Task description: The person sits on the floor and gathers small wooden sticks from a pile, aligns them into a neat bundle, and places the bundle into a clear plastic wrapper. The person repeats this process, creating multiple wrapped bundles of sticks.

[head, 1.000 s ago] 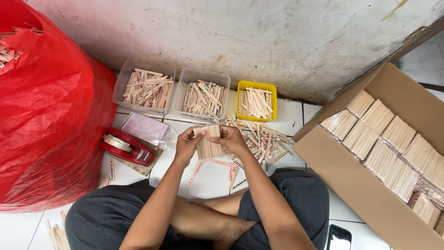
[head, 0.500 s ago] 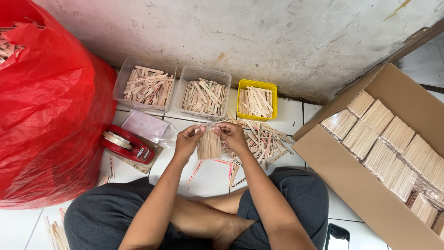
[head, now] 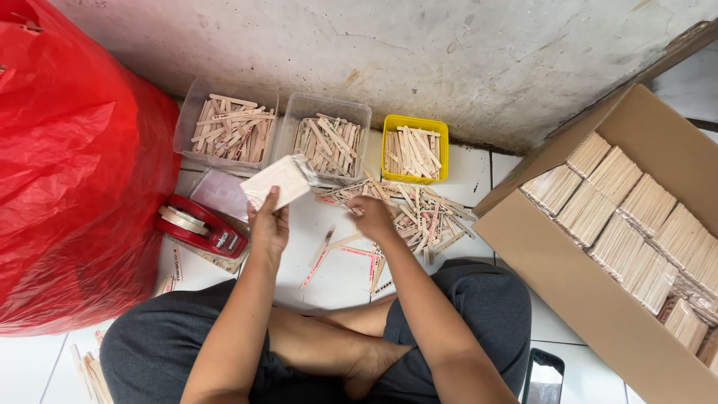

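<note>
My left hand point(head: 268, 224) holds up a flat bundle of pale wooden sticks point(head: 275, 182), tilted, above the white tiled floor. My right hand point(head: 372, 215) rests fingers-down at the edge of a loose pile of wooden sticks point(head: 422, 213) on the floor, touching them. Two clear plastic tubs point(head: 230, 129) point(head: 329, 142) and a small yellow tub point(head: 416, 150), all holding sticks, stand in a row against the wall beyond my hands.
A big red plastic bag point(head: 71, 172) fills the left side. A red tape dispenser point(head: 196, 226) sits by my left knee. An open cardboard box point(head: 598, 299) with packed stick bundles stands at the right. A phone point(head: 544, 378) lies near my right leg.
Both hands held the bundle together over the floor before. Now my left hand has carried it up and left alone, and my right hand has dropped onto the loose pile.
</note>
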